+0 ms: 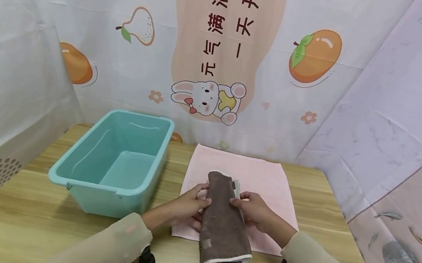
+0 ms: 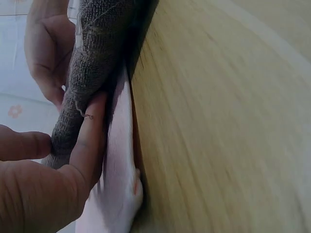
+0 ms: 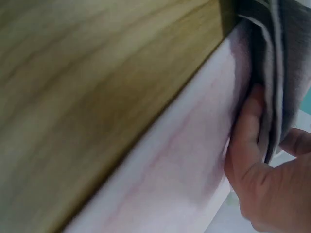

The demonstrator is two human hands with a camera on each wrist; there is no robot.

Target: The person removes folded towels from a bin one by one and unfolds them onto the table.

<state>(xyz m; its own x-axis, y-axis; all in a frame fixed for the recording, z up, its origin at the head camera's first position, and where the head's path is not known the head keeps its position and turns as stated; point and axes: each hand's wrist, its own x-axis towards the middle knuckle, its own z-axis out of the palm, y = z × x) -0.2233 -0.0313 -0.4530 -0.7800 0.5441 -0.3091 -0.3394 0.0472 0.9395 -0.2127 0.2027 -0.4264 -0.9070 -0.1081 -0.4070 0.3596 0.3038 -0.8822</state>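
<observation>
A folded brown towel (image 1: 224, 222) with pale edges lies lengthwise over a pink towel (image 1: 246, 170) spread flat on the table. My left hand (image 1: 189, 207) grips its left long side, thumb on top and fingers tucked beneath. On the opposite side my right hand (image 1: 258, 211) pinches the layered edge, thumb above. The left wrist view shows the brown towel (image 2: 97, 53) as a rounded fold between thumb and fingers, a loose thread hanging from it. In the right wrist view, several stacked edges of the brown towel (image 3: 296, 63) stand between my thumb and fingers.
A teal plastic basin (image 1: 130, 176) stands on the left of the wooden table (image 1: 51, 235), nothing visible inside it. Printed curtains (image 1: 120, 74) hang behind the table and along both sides. The near end of the brown towel reaches past the pink towel onto the wood.
</observation>
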